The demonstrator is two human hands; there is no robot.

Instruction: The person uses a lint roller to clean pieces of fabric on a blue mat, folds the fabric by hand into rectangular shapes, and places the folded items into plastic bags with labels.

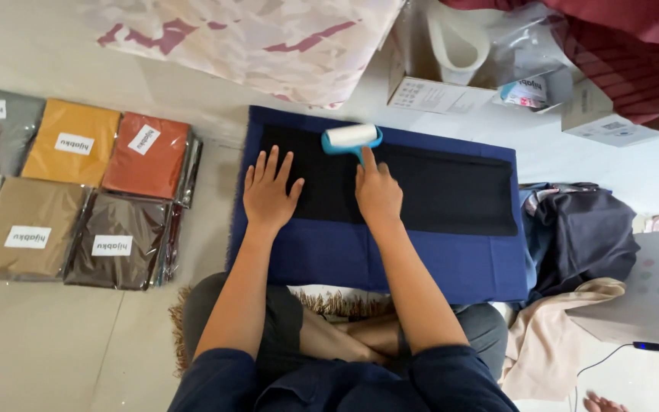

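A folded black cloth (436, 191) lies flat on a dark blue cloth (421, 263) spread on the floor in front of me. My left hand (268, 191) presses flat on the black cloth's left end, fingers spread. My right hand (377, 191) grips the teal handle of a lint roller (351, 137), index finger stretched along the handle. The roller's white drum rests at the black cloth's far edge.
Several packaged folded cloths (78, 198) in clear bags lie in rows on the floor at the left. A patterned fabric (268, 38) lies beyond the blue cloth. Cardboard boxes (436, 91) stand at the back right. Dark and beige garments (581, 244) are piled at the right, beside a white box (650, 297).
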